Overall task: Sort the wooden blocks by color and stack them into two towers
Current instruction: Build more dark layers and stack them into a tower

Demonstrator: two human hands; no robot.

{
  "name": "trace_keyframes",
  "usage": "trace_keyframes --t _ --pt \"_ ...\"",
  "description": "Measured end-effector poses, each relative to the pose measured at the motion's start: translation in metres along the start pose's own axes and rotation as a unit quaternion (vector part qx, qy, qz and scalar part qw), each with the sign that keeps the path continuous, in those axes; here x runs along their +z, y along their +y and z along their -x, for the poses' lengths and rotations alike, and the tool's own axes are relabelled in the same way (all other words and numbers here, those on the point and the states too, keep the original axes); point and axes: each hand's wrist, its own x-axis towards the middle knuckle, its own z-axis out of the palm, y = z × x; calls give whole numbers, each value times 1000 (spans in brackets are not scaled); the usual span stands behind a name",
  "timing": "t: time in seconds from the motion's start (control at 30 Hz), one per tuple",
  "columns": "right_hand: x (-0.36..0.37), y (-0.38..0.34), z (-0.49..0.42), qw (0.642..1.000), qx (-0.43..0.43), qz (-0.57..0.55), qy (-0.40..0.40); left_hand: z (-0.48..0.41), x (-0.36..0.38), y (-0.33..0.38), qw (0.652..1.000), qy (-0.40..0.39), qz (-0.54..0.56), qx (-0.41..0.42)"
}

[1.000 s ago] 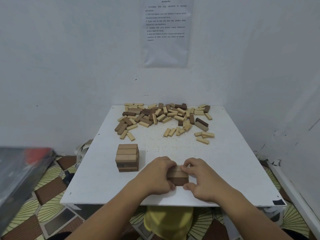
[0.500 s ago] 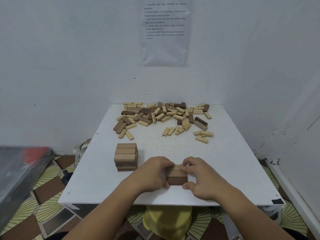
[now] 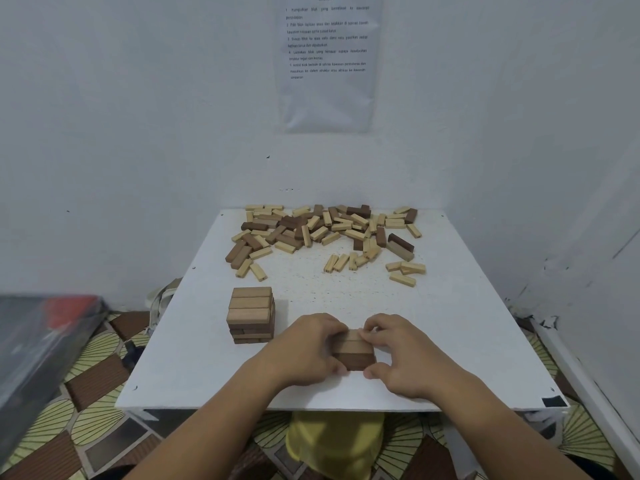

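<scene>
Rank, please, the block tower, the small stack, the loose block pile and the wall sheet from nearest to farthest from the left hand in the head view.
1. small stack, gripped by the left hand.
2. block tower, just to its left.
3. loose block pile, far across the table.
4. wall sheet, on the back wall.

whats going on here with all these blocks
A person is stacking wooden blocks on a white table. The left hand and the right hand both grip a low stack of brown blocks near the table's front edge, apparently squaring it up. A taller stack stands apart to its left. A mixed pile of light and dark loose blocks lies unsorted at the far end.
</scene>
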Motion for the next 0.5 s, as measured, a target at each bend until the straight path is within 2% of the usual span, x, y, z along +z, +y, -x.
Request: trace_keyframes --t 0.5 --pt "-2 1 -3 1000 -8 15 -15 2 1 -2 1000 5 -12 6"
